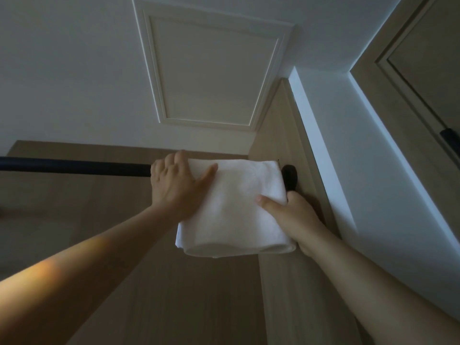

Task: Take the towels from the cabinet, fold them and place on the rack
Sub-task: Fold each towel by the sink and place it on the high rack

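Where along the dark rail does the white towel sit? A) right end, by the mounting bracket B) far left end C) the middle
A: the white towel hangs over the rail right next to the bracket at its right end.

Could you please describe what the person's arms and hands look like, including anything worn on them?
Both arms are bare to the frame's edge, with no sleeves in view. The left hand and right hand wear no gloves, and no watch, bracelet or ring shows. A warm patch of light lies on the left forearm.
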A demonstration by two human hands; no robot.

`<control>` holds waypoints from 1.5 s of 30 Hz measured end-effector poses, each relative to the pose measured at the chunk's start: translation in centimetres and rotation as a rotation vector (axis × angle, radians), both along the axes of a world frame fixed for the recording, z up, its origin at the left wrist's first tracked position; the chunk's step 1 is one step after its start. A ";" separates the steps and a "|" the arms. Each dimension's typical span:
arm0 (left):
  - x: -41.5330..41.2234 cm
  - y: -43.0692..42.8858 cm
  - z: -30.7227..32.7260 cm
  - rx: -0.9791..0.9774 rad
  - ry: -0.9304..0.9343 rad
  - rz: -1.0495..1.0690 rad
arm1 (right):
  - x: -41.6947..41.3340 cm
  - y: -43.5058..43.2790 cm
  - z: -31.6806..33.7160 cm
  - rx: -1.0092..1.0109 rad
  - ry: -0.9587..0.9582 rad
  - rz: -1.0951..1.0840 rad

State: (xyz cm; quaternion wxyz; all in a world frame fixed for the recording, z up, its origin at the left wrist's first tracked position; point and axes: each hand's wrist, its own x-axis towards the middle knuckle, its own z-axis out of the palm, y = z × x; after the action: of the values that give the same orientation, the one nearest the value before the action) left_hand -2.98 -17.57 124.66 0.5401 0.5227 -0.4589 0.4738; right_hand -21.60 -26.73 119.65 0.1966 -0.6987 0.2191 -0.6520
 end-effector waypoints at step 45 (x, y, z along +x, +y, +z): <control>2.9 0.1 -7.6 0.567 0.427 -1.182 | 1.9 -4.7 -5.1 0.062 -0.144 0.217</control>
State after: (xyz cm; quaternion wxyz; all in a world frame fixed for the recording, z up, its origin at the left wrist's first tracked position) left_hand -0.08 -17.49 117.03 0.6289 0.3877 -0.6567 -0.1516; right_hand -19.69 -31.41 114.55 0.3028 -0.6632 0.1474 -0.6684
